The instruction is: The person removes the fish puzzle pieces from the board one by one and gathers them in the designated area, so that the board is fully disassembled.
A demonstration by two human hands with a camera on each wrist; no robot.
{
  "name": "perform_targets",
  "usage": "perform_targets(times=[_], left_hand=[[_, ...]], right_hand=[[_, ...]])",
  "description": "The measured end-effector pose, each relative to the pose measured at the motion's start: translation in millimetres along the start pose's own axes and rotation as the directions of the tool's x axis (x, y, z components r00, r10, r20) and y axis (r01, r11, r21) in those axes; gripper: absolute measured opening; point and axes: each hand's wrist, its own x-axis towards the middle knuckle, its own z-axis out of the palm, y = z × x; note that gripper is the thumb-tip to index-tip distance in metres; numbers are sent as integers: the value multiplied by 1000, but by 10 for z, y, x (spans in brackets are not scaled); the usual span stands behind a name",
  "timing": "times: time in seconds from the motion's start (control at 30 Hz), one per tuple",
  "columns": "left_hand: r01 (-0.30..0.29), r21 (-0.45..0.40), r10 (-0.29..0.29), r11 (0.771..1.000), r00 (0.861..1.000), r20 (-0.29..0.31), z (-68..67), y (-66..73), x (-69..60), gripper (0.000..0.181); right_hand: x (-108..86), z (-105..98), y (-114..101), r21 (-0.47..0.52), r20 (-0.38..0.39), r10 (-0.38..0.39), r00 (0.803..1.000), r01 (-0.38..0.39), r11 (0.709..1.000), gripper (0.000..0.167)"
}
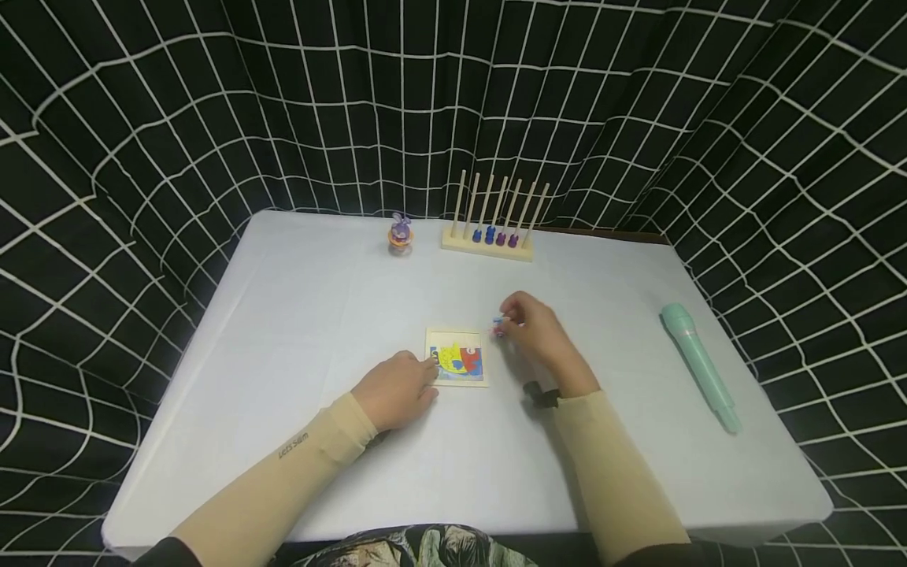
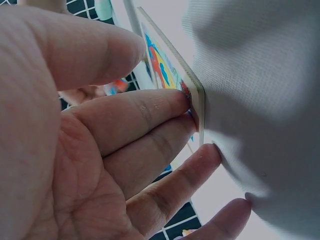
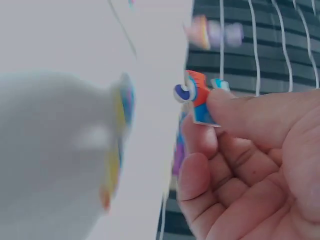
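A small square wooden picture puzzle tray [image 1: 453, 337] lies on the white table, with a yellow, blue and red picture [image 1: 457, 361] filling its lower part. My left hand [image 1: 398, 391] is at its left side. The left wrist view shows those fingers fairly straight, with fingertips [image 2: 182, 102] touching the tray's edge [image 2: 201, 107]. Right of the tray, my right hand [image 1: 540, 335] is raised and pinches a small puzzle piece [image 3: 200, 97] between thumb and fingers. The piece is orange, blue and white with a round eye-like mark.
At the back edge stand a wooden peg rack [image 1: 489, 249] with blue and purple beads and a small purple toy figure [image 1: 400, 232]. A mint-green microphone-shaped object [image 1: 701, 366] lies at the right. Black gridded cloth [image 1: 340, 102] hangs around the table.
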Motion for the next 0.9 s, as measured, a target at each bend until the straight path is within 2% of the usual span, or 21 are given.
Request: perform_targets(times=[0.13,0.27,0.4,0.73,0.9], left_hand=[[-5,0,5,1000,1000,-4,-26,7,5,23],[1,-7,-1,1000,1000,2,-34,14,-17,25],[5,-18,-5,1000,1000,6,-17,16,-28,28],[-11,-10,11,1000,1000,-17,-2,-5,7,22],[-12,-6,12,1000,1000,-14,-16,-3,7,26]], right_hand=[[24,-398,296,-37,-41,125,991,-126,991,17],[17,-562,547,-88,19,191,981,-188,978,20],[7,-565,691,-101,65,223,973,-216,971,21],[52,-523,765,-105,14,244,970,-241,965,19],[58,-484,753,-110,-3,249,969,-248,963,19]])
